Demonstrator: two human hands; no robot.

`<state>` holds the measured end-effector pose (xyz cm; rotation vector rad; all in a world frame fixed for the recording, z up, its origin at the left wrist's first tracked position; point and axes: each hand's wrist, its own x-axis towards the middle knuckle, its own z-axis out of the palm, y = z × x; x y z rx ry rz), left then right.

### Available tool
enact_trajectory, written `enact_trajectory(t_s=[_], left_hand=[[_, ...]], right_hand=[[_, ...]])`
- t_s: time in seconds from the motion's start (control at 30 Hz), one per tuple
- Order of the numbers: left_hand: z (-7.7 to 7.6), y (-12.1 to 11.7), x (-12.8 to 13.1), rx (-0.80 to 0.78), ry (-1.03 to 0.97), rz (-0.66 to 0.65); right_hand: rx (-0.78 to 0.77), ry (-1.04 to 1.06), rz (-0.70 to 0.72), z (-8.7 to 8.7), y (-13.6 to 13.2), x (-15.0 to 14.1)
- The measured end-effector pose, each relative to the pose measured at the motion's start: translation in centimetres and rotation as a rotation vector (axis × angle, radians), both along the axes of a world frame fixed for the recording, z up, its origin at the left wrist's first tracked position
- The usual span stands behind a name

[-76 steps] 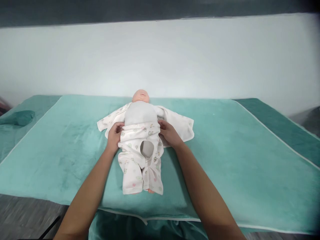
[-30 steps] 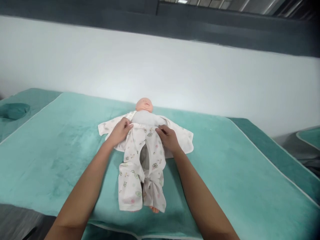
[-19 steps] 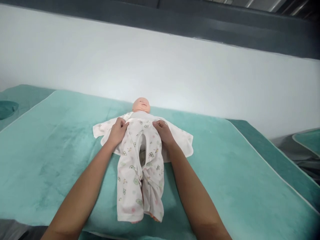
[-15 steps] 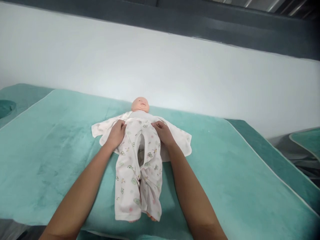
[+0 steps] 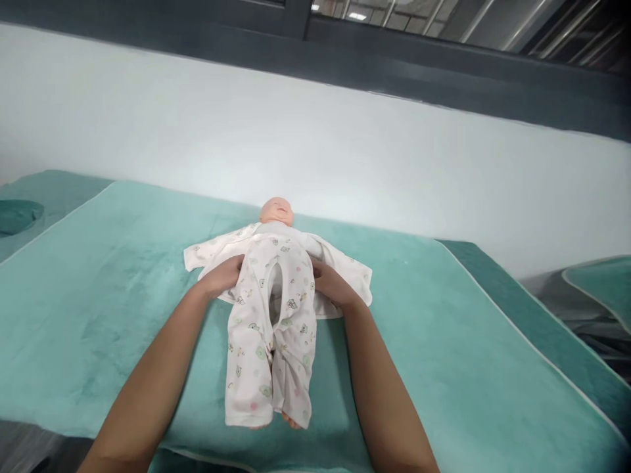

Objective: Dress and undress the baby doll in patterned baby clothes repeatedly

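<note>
A baby doll [image 5: 277, 211] lies on its back, with its head toward the wall. It wears white printed open-crotch baby pants [image 5: 251, 328], their waist up over its belly. An open white baby shirt [image 5: 352, 272] is spread beneath, sleeves out to both sides. My left hand [image 5: 224, 276] is closed at the left side of the pants near the hip, its fingertips tucked out of sight. At the opposite hip my right hand [image 5: 331, 281] is closed on the pants' side edge, fingertips partly hidden behind the cloth. The doll's feet [image 5: 290, 422] peep from the leg openings.
A green padded mat [image 5: 123, 295] lies under the doll and reaches the white wall [image 5: 315, 144] behind. Above the wall runs a dark window frame [image 5: 197, 39]. More green cloth [image 5: 604, 286] shows at the far right.
Both hands have moved from the front of the waistband down and outward to the sides of the hips, fingers going behind the cloth. The view has tilted slightly upward.
</note>
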<state>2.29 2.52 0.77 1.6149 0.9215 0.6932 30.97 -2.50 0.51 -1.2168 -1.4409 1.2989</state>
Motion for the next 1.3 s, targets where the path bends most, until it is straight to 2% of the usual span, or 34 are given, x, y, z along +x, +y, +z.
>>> enact_trajectory(t_s=[0.1,0.27,0.4,0.57,0.67,0.77,0.93,1.03,1.2,1.3], left_hand=[[0.1,-0.3,-0.1,-0.139,-0.097,-0.019],[-0.7,-1.1,0.4,-0.255,-0.289,0.027],[-0.6,-1.6,1.3,-0.229,-0.327,0.058],[0.0,-1.8,1.8,-0.219,-0.351,0.155],[0.0,-1.8,1.9,-0.194,-0.330,0.178],[-0.2,-2.0,2.1,-0.185,-0.318,0.219],[-0.3,-2.4,2.4,-0.174,-0.343,0.326],[-0.3,-2.5,2.5,-0.155,-0.303,0.315],[-0.4,-2.4,2.8,-0.167,-0.304,0.265],[-0.6,-2.3,2.7,-0.107,-0.270,0.287]], right_hand=[[-0.038,0.081,0.050,0.3,0.0,-0.5],[-0.028,0.156,-0.010,0.1,0.4,-1.3],[-0.049,0.207,-0.091,-0.6,0.6,-2.0],[-0.094,0.220,-0.069,-1.2,0.7,-2.7],[-0.077,0.170,-0.110,-1.3,0.7,-2.9],[-0.005,0.053,-0.198,-1.1,0.7,-3.0],[0.191,-0.036,-0.254,-1.1,0.7,-3.0],[0.228,-0.059,-0.282,-1.4,0.7,-2.9],[0.182,-0.053,-0.259,-1.9,0.9,-2.6],[0.154,-0.034,-0.259,-2.0,1.1,-2.6]])
